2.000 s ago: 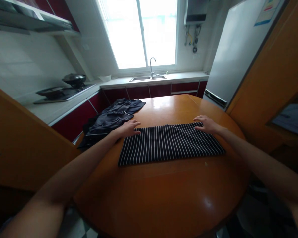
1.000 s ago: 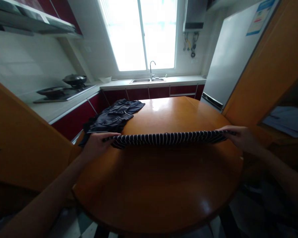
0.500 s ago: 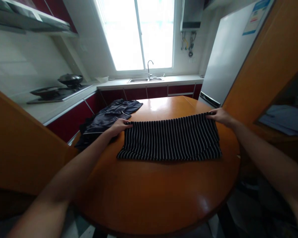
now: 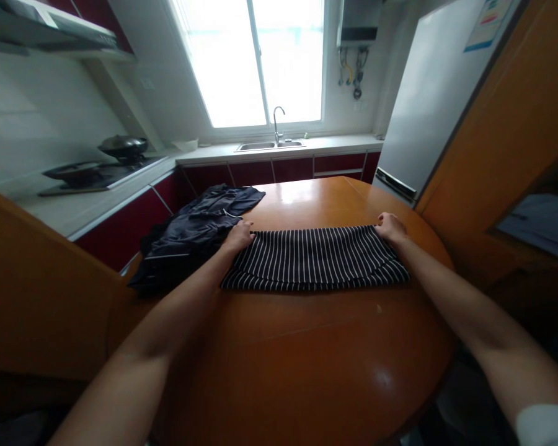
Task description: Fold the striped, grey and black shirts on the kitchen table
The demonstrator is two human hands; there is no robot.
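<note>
A black garment with thin white stripes [image 4: 314, 257] lies in a wide folded band across the wooden table [image 4: 302, 359]. Its exact kind I cannot make out. My left hand [image 4: 239, 236] is closed on its far left corner. At the far right corner, my right hand [image 4: 390, 227] pinches the cloth with fingers curled. Beside my left hand lies a heap of dark, shiny clothes [image 4: 186, 238] with white piping and a white drawstring.
Beyond the table runs a white counter with a sink [image 4: 270, 145] under the window. On the left, a pan and a lidded wok [image 4: 123, 147] stand on the stove. A fridge [image 4: 428, 93] and a wooden partition [image 4: 493, 130] are at the right.
The striped cloth's far edge has come down nearer the table, and my hands have moved closer together. My right hand has shifted left and slightly down. The camera view has shifted a little.
</note>
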